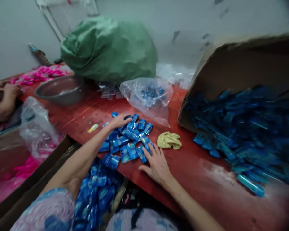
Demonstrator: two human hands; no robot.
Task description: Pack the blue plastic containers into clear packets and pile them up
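Small blue shiny packets (120,141) lie in a loose pile near the front edge of the red table (183,173). My left hand (120,121) reaches over the far side of the pile, its fingers stretched out and resting on the packets. On the near right side, my right hand (156,162) lies with fingers spread, the fingertips touching the nearest packets. A crumpled yellow cloth (169,140) sits just beyond my right hand. Below the table edge, many more blue packets (95,192) fill a space under my left forearm.
A tipped cardboard box (199,77) spills blue plastic pieces (231,138) at right. Behind the pile stand a clear bag (146,93), a big green sack (110,51) and a grey basin (60,91). At left are pink pieces (42,74), an open carton (48,163) and another person's hand (8,98).
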